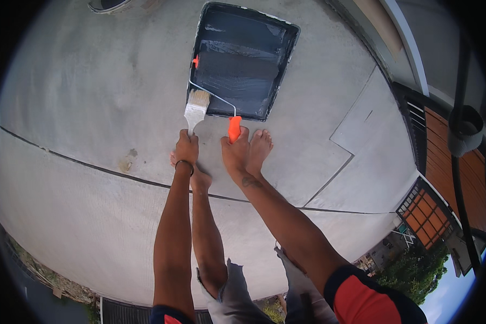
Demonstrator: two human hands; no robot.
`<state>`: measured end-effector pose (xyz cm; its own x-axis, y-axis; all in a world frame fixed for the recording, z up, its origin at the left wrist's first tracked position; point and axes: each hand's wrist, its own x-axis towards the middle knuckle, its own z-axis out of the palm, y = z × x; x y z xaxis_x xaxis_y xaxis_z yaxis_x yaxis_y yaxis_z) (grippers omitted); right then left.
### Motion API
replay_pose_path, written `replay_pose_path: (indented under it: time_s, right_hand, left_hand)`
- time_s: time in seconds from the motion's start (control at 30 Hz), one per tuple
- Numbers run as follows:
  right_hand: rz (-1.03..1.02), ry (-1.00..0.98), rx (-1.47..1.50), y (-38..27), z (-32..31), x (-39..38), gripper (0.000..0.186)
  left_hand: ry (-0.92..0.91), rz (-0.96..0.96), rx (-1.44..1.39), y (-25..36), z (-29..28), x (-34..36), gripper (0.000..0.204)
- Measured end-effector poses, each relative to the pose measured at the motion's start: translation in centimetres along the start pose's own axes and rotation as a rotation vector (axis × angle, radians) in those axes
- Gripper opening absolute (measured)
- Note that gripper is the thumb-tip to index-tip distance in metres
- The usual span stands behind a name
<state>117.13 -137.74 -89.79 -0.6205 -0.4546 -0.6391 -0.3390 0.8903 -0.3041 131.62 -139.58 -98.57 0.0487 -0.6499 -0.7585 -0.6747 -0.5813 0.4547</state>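
Note:
My left hand (186,147) is closed around the handle of a flat paintbrush (195,112), whose pale bristles point away from me and lie by the near left corner of a black paint tray (295,40). My right hand (236,151) grips the orange handle of a paint roller (234,128). The roller's thin metal frame reaches over the tray's left edge, and its dark grey sleeve lies across the middle of the tray. Dark grey paint coats the tray's inside.
Both bare feet stand on the grey concrete floor (92,108) just behind my hands. A dark joint line (92,167) crosses the floor. A round container (109,5) is partly cut off at the top left. A wall and a brown slatted gate (443,146) stand at right.

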Motion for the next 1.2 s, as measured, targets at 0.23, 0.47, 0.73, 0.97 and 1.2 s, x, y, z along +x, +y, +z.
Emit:
replay_pose_path:
  time_s: [0.23, 0.47, 0.73, 0.97, 1.2]
  right_hand:
    - [0.063, -0.379, 0.723, -0.2, -9.2, -3.3, 0.03]
    - [0.029, -0.213, 0.469, 1.1, -8.0, -5.4, 0.033]
    - [0.414, -0.49, 0.81, -1.2, -3.3, -4.6, 0.04]
    - [0.299, -0.424, 0.864, -5.8, -4.6, 2.8, 0.044]
    - [0.213, -0.48, 0.762, -9.2, -8.0, 8.7, 0.039]
  left_hand:
    - [0.206, 0.141, -0.35, -1.1, -4.1, -9.5, 0.01]
    - [0.194, -0.001, -0.408, -0.9, -10.2, -21.0, 0.008]
    - [0.271, -0.06, -0.352, -0.7, -12.0, -23.6, 0.007]
    - [0.278, -0.157, -0.506, 1.3, -10.1, -23.3, 0.003]
    - [0.237, -0.143, -0.427, 2.2, -8.0, -22.8, 0.004]
